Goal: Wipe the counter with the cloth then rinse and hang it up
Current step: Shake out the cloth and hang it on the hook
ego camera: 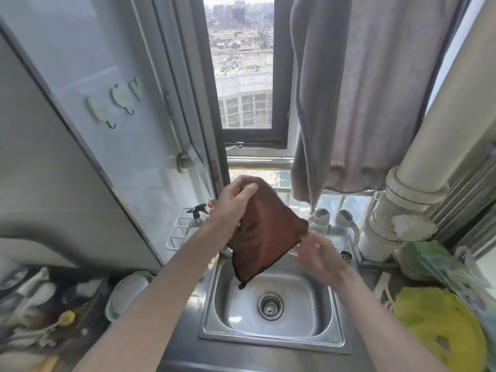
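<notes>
At frame centre the left hand [236, 200] pinches the cloth [265, 234] over the sink [271, 341], while the blurred right hand [316, 253] has its fingers apparently spread, so hanging up probably remains.

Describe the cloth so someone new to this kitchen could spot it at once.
Start at the stainless steel sink under the window. Above its basin, the left hand pinches a square rust-brown cloth by one corner. Unlike the large pale grey fabric hanging above, it is small and dark.
</notes>
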{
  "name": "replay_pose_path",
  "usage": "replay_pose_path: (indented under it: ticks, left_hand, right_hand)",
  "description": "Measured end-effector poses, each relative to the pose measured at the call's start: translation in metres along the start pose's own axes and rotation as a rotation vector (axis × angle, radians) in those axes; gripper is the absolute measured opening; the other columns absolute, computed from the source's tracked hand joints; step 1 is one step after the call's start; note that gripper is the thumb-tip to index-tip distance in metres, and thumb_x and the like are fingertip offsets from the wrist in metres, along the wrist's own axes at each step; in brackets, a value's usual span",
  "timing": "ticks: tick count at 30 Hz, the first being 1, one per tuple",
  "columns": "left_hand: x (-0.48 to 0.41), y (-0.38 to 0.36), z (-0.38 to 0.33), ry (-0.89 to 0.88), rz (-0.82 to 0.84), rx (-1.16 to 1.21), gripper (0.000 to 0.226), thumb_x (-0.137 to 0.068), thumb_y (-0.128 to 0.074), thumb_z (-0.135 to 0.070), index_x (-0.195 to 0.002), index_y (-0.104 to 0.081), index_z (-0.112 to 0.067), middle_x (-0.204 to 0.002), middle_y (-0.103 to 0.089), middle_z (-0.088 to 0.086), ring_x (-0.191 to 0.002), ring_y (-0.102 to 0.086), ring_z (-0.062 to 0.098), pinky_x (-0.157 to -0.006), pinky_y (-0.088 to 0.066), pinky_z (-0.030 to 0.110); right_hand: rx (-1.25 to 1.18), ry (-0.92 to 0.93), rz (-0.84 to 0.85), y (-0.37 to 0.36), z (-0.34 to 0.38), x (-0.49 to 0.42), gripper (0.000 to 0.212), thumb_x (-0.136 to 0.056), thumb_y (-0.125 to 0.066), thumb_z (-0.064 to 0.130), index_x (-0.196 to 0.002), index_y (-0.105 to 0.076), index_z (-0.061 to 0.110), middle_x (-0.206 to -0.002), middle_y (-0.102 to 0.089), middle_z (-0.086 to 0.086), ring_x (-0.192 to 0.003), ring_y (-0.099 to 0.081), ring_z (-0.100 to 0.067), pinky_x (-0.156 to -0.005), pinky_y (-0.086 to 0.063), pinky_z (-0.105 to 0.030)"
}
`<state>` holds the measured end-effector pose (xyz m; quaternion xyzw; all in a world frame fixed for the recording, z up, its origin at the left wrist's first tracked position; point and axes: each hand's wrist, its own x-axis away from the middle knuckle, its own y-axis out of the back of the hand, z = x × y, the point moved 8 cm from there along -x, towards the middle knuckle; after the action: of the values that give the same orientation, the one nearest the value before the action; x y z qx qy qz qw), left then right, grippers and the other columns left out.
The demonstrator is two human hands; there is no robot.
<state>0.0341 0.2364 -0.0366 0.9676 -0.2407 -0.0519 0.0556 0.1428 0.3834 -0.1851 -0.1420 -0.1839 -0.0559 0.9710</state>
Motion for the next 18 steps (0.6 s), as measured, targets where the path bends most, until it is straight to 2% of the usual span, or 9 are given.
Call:
replay_pose_path:
  ticks: [2, 3, 5, 8, 10, 11, 14, 16, 18]
  left_hand:
    - [-0.002, -0.015, -0.012, 0.0, 0.064, -0.047, 0.014, -0.101, -0.056, -0.022, -0.105, -0.07, -0.022, -0.101, -0.069, -0.002, -0.094, -0.063, 0.008, -0.078, -0.047, 0.019]
    - [-0.003, -0.02, -0.017, 0.011, 0.08, -0.062, 0.014, -0.101, -0.057, -0.022, -0.106, -0.07, -0.022, -0.103, -0.07, -0.001, -0.093, -0.064, 0.009, -0.073, -0.048, 0.016]
    - [-0.004, -0.018, -0.026, 0.029, 0.063, -0.069, 0.015, -0.1, -0.058, -0.024, -0.109, -0.07, -0.024, -0.105, -0.072, 0.003, -0.092, -0.066, 0.013, -0.065, -0.048, 0.015]
    - [-0.005, 0.001, -0.033, 0.011, 0.017, -0.063, 0.016, -0.1, -0.058, -0.022, -0.112, -0.069, -0.021, -0.098, -0.07, 0.003, -0.084, -0.064, 0.011, -0.059, -0.049, 0.013]
    - [-0.005, 0.024, -0.034, -0.009, -0.047, -0.113, 0.013, -0.1, -0.058, -0.02, -0.107, -0.07, -0.021, -0.095, -0.068, -0.001, -0.082, -0.062, 0.009, -0.059, -0.048, 0.012]
    - [-0.004, 0.039, -0.032, 0.003, -0.086, -0.133, 0.013, -0.1, -0.058, -0.019, -0.103, -0.069, -0.024, -0.095, -0.068, -0.001, -0.082, -0.062, 0.011, -0.058, -0.047, 0.015]
    - [0.003, 0.087, -0.005, 0.156, -0.197, -0.115, 0.017, -0.098, -0.056, -0.012, -0.101, -0.07, -0.022, -0.096, -0.069, 0.007, -0.083, -0.064, 0.021, -0.058, -0.047, 0.023]
    - [0.013, 0.113, 0.019, 0.228, -0.226, -0.098, 0.022, -0.095, -0.052, -0.004, -0.094, -0.069, -0.018, -0.091, -0.066, 0.012, -0.078, -0.063, 0.024, -0.062, -0.052, 0.029]
    - [0.024, 0.135, 0.045, 0.291, -0.283, -0.1, 0.025, -0.095, -0.05, 0.001, -0.088, -0.066, -0.017, -0.09, -0.062, 0.014, -0.072, -0.058, 0.022, -0.064, -0.05, 0.03]
  right_hand:
    - [0.009, -0.068, 0.226, -0.032, -0.029, -0.001, 0.025, -0.106, -0.052, 0.034, -0.122, -0.071, 0.029, -0.106, -0.062, 0.051, -0.105, -0.052, 0.027, -0.08, -0.054, -0.066]
    - [0.036, 0.056, 0.253, -0.038, -0.037, -0.002, 0.04, -0.107, -0.049, 0.019, -0.146, -0.055, 0.023, -0.133, -0.062, 0.035, -0.129, -0.052, 0.011, -0.096, -0.047, -0.071]
    - [-0.049, 0.156, 0.321, -0.057, -0.051, -0.002, 0.063, -0.099, -0.063, 0.007, -0.158, -0.039, 0.012, -0.158, -0.05, -0.01, -0.147, -0.044, -0.032, -0.119, -0.034, -0.063]
    - [-0.178, 0.056, 0.419, -0.086, -0.073, -0.002, 0.057, -0.082, -0.087, 0.015, -0.132, -0.064, -0.003, -0.135, -0.059, -0.024, -0.14, -0.047, -0.047, -0.12, -0.028, -0.068]
    - [-0.227, 0.013, 0.331, -0.08, -0.072, -0.005, 0.047, -0.08, -0.089, 0.019, -0.117, -0.07, -0.001, -0.117, -0.064, -0.02, -0.119, -0.064, -0.039, -0.11, -0.047, -0.062]
    - [-0.201, 0.004, 0.278, -0.075, -0.067, -0.003, 0.046, -0.084, -0.085, 0.023, -0.123, -0.069, 0.004, -0.115, -0.066, -0.017, -0.108, -0.068, -0.03, -0.094, -0.058, -0.048]
    - [-0.131, 0.017, 0.094, -0.044, -0.046, -0.006, 0.043, -0.091, -0.077, 0.03, -0.132, -0.069, 0.022, -0.107, -0.07, -0.004, -0.073, -0.06, -0.012, -0.049, -0.043, -0.017]
    - [0.044, 0.099, -0.019, -0.026, -0.017, -0.006, 0.04, -0.089, -0.078, 0.028, -0.127, -0.071, 0.016, -0.107, -0.075, -0.004, -0.075, -0.071, -0.013, -0.061, -0.054, -0.019]
    - [0.253, 0.235, -0.021, -0.026, 0.025, -0.001, 0.026, -0.095, -0.074, 0.02, -0.12, -0.075, 0.013, -0.108, -0.08, -0.004, -0.099, -0.077, -0.022, -0.084, -0.058, -0.026]
